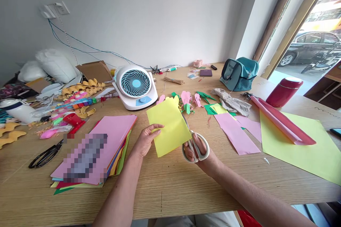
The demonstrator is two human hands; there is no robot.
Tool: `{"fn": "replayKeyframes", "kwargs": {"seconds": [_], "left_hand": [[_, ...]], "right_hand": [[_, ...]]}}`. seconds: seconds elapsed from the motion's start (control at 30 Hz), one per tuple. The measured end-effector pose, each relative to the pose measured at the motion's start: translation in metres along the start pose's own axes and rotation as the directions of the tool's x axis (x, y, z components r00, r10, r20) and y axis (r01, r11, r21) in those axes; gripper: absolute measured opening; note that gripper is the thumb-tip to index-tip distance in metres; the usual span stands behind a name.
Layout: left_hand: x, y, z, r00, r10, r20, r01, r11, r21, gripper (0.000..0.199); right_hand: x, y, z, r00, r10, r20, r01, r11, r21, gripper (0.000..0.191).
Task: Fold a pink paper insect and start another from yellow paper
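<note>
My left hand [147, 139] pinches the left edge of a yellow sheet of paper [170, 126] between thumb and fingers, holding it above the table. In my right hand [200, 149] is a pair of scissors [204, 153] with white handles, fingers through the loops. The scissor blades point away from me along the paper's right edge and are mostly hidden by it, so I cannot tell how far they are apart. Pink and green cut paper pieces [185, 100] lie on the table just beyond the sheet.
A stack of coloured paper [117, 127] lies left, black-handled scissors [44, 156] beside it. Behind stands a white fan [135, 85]. Pink paper strips [236, 133], a large yellow sheet [301, 149], a red thermos [283, 92] and a teal bag [238, 74] occupy the right side.
</note>
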State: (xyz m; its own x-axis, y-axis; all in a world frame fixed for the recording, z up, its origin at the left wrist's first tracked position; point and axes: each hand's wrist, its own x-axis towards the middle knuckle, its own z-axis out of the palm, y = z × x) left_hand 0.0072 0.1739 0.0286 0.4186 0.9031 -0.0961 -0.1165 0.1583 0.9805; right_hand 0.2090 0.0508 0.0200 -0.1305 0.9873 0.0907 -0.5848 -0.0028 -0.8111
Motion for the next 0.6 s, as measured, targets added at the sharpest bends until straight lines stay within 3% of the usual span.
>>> {"fn": "replayKeyframes", "kwargs": {"seconds": [0.6], "left_hand": [[-0.0041,0.0041,0.0026,0.999,-0.02,0.042,0.019,1.0,0.025,0.035]], "right_hand": [[0.0012,-0.0031,0.0009,0.999,0.053,0.003,-0.053,0.999,-0.005,0.049]]}}
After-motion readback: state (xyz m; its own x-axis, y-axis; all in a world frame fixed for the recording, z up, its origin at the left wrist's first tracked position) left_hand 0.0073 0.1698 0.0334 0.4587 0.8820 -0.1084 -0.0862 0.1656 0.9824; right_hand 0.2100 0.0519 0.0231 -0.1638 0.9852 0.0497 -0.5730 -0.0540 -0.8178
